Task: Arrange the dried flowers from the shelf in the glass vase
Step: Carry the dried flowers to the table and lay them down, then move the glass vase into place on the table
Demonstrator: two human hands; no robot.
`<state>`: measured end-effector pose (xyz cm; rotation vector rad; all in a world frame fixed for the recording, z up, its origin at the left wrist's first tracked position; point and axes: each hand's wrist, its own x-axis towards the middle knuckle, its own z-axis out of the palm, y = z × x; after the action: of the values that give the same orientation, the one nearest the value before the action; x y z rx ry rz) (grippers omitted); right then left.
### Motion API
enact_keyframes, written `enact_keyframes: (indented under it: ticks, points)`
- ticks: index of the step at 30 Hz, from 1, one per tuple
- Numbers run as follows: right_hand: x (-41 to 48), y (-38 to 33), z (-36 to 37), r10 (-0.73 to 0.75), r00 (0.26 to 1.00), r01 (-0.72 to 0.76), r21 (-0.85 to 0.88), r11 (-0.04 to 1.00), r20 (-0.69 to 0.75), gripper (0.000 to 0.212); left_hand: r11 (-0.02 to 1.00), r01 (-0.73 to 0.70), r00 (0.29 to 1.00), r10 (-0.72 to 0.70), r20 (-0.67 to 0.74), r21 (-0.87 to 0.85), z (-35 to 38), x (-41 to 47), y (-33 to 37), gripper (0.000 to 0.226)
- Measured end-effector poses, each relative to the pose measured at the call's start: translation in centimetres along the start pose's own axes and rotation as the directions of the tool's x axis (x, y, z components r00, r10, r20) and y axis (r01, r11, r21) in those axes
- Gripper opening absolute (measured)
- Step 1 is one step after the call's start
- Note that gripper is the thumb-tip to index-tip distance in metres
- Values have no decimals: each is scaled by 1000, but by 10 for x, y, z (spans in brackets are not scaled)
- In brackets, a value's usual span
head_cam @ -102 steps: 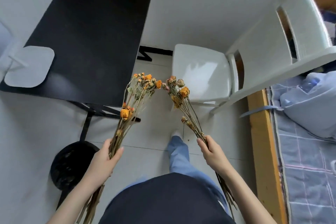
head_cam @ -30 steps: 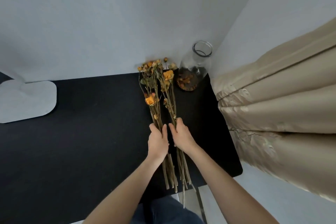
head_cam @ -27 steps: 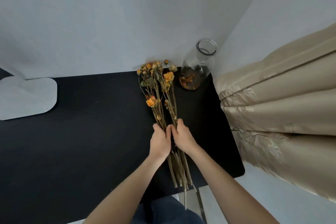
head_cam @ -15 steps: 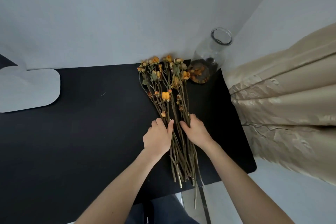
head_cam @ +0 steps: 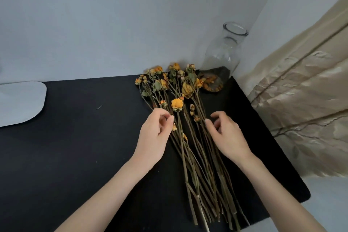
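Observation:
The dried flowers (head_cam: 190, 137) lie fanned out on the black table (head_cam: 75, 147), orange heads towards the wall and stem ends near the front edge. The clear glass vase (head_cam: 223, 56) stands upright in the far right corner, just behind the flower heads, with dried petals in its bottom. My left hand (head_cam: 155, 137) is at the left side of the stems, thumb and forefinger tips pinched together on a thin stem. My right hand (head_cam: 227, 135) hovers at the right side with loosely curled fingers, thumb touching the stems and holding nothing.
A white rounded flat object (head_cam: 20, 103) lies at the table's left edge. A beige curtain (head_cam: 305, 111) hangs close to the table's right side. The wall runs directly behind the table and the vase.
Earlier I carried one bunch in each hand; both were laid on the table. Since half a second ago my hands have lifted from pressing the stems and moved apart, and the fingers have curled.

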<state>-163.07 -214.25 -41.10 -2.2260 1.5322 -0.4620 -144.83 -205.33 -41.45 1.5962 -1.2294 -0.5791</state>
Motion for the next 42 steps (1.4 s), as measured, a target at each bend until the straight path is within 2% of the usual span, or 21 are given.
enact_keyframes:
  ticks: [3, 6, 10, 13, 16, 19, 22, 25, 31, 36, 42]
  points:
    - [14, 6, -5, -74, 993, 81, 67, 994, -97, 30, 988, -49, 998, 55, 35, -150, 5, 24, 6, 3]
    - [31, 11, -15, -104, 975, 136, 157, 978, -198, 20, 957, -105, 993, 117, 29, -269, 15, 46, 17, 13]
    - [57, 5, -37, -64, 935, 177, 304, 936, -348, 16, 941, -65, 997, 75, 19, -331, 31, 79, 39, 45]
    - [80, -5, -55, -20, 906, 175, 330, 928, -424, 31, 950, 7, 998, 15, 69, -311, 48, 109, 52, 78]
    - [107, -15, -69, 3, 895, 131, 270, 954, -446, 60, 962, 39, 996, -15, 92, -270, 63, 142, 56, 97]
    - [130, -23, -78, 45, 913, 64, 251, 966, -406, 81, 978, 38, 992, -12, 123, -204, 74, 171, 52, 111]
    - [150, -24, -79, 80, 941, 28, 310, 950, -329, 83, 979, 58, 976, -15, 217, -195, 86, 192, 47, 123]
    - [165, -21, -79, 74, 943, 64, 395, 916, -323, 78, 977, 73, 957, -12, 289, -199, 96, 205, 41, 126]
    - [188, -15, -68, 94, 942, 97, 527, 845, -324, 69, 984, 85, 941, -28, 338, -154, 108, 218, 33, 125]
    - [194, -16, -63, 132, 922, 129, 609, 782, -365, 57, 987, 45, 965, -2, 263, -157, 112, 218, 32, 117]
    - [179, -38, -87, 20, 892, 260, 549, 795, -452, 55, 982, -31, 987, 60, 151, -186, 100, 211, 55, 111]
